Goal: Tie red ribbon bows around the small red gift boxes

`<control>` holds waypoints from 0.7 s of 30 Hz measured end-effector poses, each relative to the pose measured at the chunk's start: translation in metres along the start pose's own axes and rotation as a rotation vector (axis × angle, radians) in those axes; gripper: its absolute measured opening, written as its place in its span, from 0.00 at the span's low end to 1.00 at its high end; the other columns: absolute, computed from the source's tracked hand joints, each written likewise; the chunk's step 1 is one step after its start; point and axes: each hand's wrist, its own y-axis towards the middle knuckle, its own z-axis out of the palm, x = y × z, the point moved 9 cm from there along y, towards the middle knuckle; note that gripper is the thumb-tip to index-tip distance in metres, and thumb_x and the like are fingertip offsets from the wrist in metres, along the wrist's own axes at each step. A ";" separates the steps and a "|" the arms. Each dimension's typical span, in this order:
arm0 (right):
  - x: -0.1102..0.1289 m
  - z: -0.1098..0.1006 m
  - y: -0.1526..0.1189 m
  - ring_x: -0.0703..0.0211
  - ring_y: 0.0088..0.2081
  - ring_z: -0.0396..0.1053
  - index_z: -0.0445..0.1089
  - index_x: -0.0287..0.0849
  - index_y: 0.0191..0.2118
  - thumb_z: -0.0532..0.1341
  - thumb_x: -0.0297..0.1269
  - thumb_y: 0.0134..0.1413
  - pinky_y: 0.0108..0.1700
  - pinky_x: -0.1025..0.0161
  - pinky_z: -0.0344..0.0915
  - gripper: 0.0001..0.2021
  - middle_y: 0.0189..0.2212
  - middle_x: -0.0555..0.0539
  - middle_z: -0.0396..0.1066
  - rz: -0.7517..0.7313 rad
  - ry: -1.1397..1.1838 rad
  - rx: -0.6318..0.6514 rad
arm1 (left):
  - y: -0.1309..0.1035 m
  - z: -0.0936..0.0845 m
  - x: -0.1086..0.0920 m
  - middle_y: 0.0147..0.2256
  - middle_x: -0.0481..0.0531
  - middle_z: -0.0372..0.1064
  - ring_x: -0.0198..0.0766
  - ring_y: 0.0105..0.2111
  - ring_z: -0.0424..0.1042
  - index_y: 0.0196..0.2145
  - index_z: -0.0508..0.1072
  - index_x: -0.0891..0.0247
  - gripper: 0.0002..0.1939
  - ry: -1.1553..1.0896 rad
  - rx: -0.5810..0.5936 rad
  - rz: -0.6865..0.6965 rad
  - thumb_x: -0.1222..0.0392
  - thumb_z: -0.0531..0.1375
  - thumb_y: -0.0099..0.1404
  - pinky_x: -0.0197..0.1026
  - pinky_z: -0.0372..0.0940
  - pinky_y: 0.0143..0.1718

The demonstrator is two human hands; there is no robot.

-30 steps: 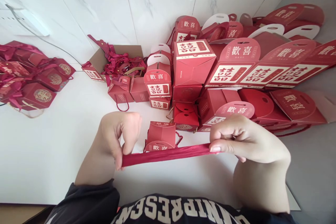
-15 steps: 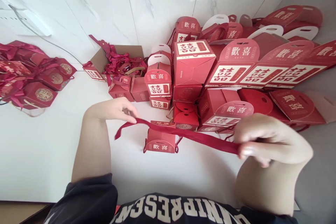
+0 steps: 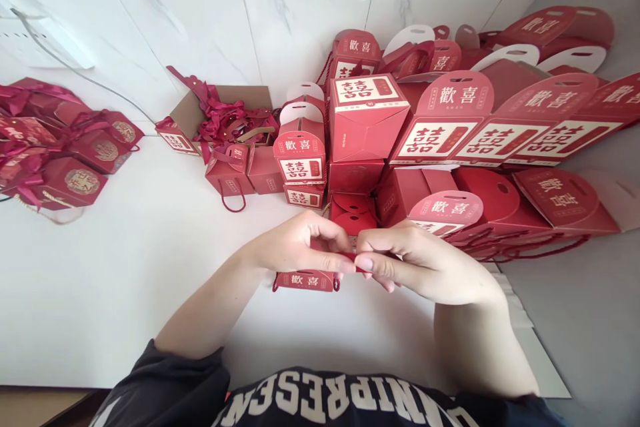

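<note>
My left hand [image 3: 305, 247] and my right hand [image 3: 407, 255] are close together above the white table. Both pinch a dark red ribbon [image 3: 361, 263] between thumb and fingers; only a short bit of it shows in the gap, the rest being hidden by the hands. Just below and behind my left hand sits a small red gift box [image 3: 305, 281] with pale lettering and dark red cord at its sides. Its upper part is covered by my hand.
Stacked red gift boxes [image 3: 440, 137] fill the back right against the tiled wall. An open carton [image 3: 187, 117] of tangled ribbons [image 3: 227, 113] stands at the back middle. Ribboned boxes [image 3: 83, 180] cluster at the left on the white table [image 3: 125, 267]. A grey cable runs along the wall.
My hands have come together from far apart, the left moving right and the right moving left. The ribbon that was stretched between them is now mostly hidden in the hands.
</note>
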 end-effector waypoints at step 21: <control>-0.001 -0.084 -0.123 0.65 0.18 0.60 0.66 0.47 0.28 0.53 0.46 0.68 0.22 0.62 0.57 0.16 0.16 0.51 0.62 0.132 -0.628 -0.399 | -0.036 -0.002 -0.010 0.24 0.54 0.76 0.38 0.25 0.75 0.25 0.80 0.58 0.07 0.410 0.357 -0.034 0.55 0.67 0.59 0.37 0.68 0.29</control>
